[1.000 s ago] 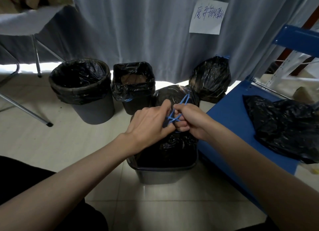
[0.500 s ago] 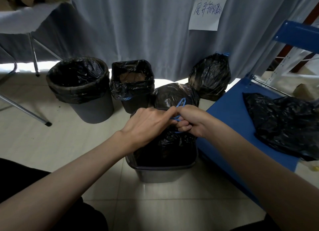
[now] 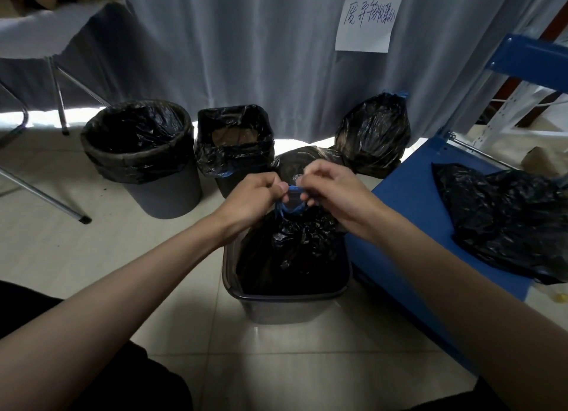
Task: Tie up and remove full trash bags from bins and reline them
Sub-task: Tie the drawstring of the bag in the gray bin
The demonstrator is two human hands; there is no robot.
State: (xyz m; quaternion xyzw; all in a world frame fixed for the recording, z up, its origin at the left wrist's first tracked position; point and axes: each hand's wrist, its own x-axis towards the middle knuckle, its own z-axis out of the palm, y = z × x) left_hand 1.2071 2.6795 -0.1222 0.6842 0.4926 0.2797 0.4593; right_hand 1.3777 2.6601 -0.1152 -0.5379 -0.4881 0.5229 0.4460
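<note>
A full black trash bag [image 3: 295, 247] sits in a dark square bin [image 3: 285, 303] on the floor in front of me. Its gathered neck carries a blue drawstring [image 3: 290, 208]. My left hand [image 3: 252, 198] and my right hand [image 3: 332, 192] are just above the bag's neck, close together, each pinching an end of the drawstring. A short stretch of blue string runs between my fingertips, and a loop hangs below them. The knot itself is partly hidden by my fingers.
A round lined bin [image 3: 144, 155] and a smaller lined bin [image 3: 236, 146] stand behind on the left. Two tied black bags [image 3: 375, 134] lie by the grey curtain. A blue shelf [image 3: 424, 201] on the right carries loose black bags [image 3: 507, 220]. A folding table's legs [image 3: 55, 195] stand at the left.
My hands have moved slightly apart, and the blue drawstring now stretches between them. The upright loops seen earlier are gone, and a loop hangs below my fingers.
</note>
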